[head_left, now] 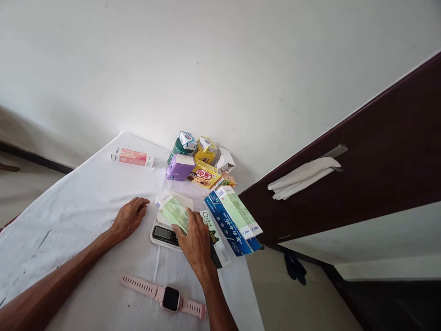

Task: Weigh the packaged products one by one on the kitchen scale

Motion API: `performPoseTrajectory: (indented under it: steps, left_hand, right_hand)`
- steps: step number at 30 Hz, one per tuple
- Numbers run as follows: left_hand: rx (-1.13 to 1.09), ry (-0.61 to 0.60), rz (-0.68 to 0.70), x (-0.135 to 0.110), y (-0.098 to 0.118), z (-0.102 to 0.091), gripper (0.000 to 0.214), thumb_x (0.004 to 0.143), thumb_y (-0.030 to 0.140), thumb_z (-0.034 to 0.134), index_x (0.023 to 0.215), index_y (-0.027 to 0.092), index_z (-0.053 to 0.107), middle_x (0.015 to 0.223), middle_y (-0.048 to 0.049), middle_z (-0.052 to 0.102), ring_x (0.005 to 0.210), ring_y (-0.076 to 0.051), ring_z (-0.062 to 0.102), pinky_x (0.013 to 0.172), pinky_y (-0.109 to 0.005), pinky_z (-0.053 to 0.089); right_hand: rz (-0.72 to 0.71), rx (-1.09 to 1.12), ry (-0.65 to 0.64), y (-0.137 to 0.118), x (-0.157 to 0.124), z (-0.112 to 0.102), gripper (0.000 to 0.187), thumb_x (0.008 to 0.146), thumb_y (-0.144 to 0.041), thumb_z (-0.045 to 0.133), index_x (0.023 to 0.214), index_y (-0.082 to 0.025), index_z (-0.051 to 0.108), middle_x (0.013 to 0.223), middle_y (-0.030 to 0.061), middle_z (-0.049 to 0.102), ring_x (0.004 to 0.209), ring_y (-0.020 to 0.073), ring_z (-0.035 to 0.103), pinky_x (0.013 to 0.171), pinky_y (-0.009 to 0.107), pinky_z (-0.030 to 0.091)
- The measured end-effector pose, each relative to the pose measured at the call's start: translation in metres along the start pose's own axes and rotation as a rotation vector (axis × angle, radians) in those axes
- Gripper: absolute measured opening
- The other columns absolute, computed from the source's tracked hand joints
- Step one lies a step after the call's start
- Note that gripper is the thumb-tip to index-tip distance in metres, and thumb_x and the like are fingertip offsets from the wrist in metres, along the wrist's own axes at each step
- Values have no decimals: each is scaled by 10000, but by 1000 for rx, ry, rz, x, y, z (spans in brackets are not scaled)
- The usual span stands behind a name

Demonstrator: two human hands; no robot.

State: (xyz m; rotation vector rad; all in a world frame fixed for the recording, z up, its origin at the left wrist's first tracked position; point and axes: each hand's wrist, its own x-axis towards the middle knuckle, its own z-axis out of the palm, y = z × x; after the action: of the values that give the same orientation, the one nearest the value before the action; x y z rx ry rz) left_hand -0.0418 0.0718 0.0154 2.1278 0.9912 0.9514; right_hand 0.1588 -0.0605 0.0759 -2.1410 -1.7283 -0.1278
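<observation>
A light green carton is held by my right hand, thumb on one side and fingers on the other. It sits over the pan of a white kitchen scale; I cannot tell whether it rests on it. Part of the scale's button panel is hidden by that hand. To the left, my left hand lies on the white cloth with its fingers curled in, nothing visible in them. A pink smartwatch lies in front of the scale.
Right of the scale are a black-and-white box, a blue box and another green carton. Behind stand a purple tissue pack, a yellow box and several small cartons. A pink box lies back left. A white cloth hangs on the door handle.
</observation>
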Motion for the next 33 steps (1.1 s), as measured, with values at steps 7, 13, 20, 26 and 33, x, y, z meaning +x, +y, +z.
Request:
performPoseTrajectory:
  steps: [7,13,20,26,33]
  left_hand:
    - [16,3,7,0,2,-2,277,970,353,435,1075,196,638,920,-53,711,709,-193,662,673,-321,537]
    - [5,7,10,-1,0,0,271,961,350,452,1084,191,634,962,-62,716,743,-198,675,679,-318,537]
    - [12,14,24,-1,1,0,269,969,331,434,1084,189,632,936,-55,700,727,-190,664,654,-305,521]
    - [3,17,40,-2,-1,2,267,974,311,424,1089,172,622,923,-55,686,704,-181,647,643,-304,506]
    - [-6,27,49,-4,-5,5,263,976,295,418,1105,176,614,934,-59,673,733,-187,643,661,-311,496]
  right_hand:
    - [62,37,161,23,-18,-11,480,980,-485,549,1356,-187,547,1244,170,674,1174,346,621,932,483,514]
    - [294,-52,279,74,-51,-35,754,944,-739,418,1361,-131,571,1272,218,655,1184,376,608,922,470,501]
    - [423,-84,184,96,-64,-21,787,946,-738,351,1361,-100,554,1275,236,641,1174,386,609,821,448,508]
    - [477,-210,0,85,-51,-31,689,898,-515,604,1419,-87,465,1326,215,623,1225,359,595,856,402,511]
    - [611,-263,-194,70,-33,-42,658,876,-404,653,1427,-133,416,1289,173,653,1121,334,668,803,378,516]
